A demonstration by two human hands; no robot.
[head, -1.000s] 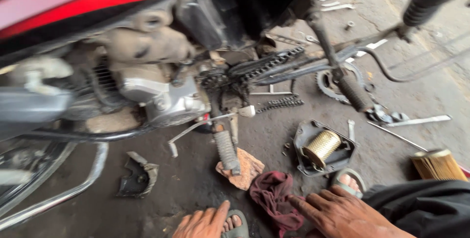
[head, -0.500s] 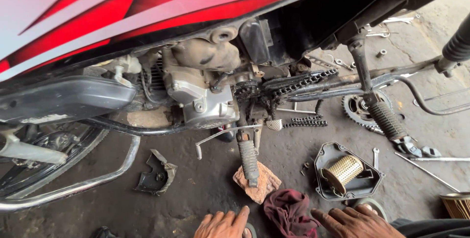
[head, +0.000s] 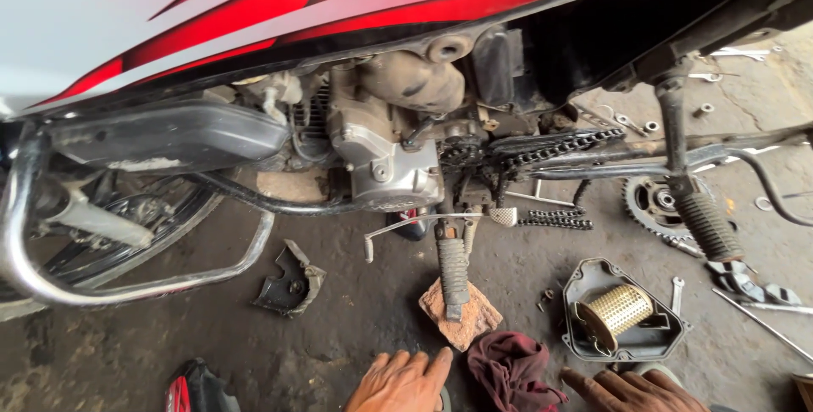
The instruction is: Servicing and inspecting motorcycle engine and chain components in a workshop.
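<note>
My left hand [head: 400, 381] lies flat on the dirty floor at the bottom middle, fingers spread, holding nothing. My right hand [head: 627, 392] rests at the bottom right, fingers apart, just below a black cover [head: 644, 342] that holds a brass mesh filter [head: 618, 310]. A maroon rag [head: 511, 371] lies between the two hands. A red and white motorcycle fills the top, with its engine [head: 383, 154] and drive chain [head: 559, 148] exposed. A footpeg [head: 453, 270] rests on a brick piece [head: 470, 320] right above my left hand.
A black broken cover piece [head: 290, 281] lies on the floor at left. A sprocket [head: 656, 202], a loose chain length [head: 555, 221], a spanner [head: 676, 293] and small bolts lie at right. The crash guard bar [head: 127, 281] and front wheel [head: 127, 221] stand at left.
The view has swung left and closer to the motorcycle, so the engine and tank fill more of it. Both hands stay on the floor at the bottom edge.
</note>
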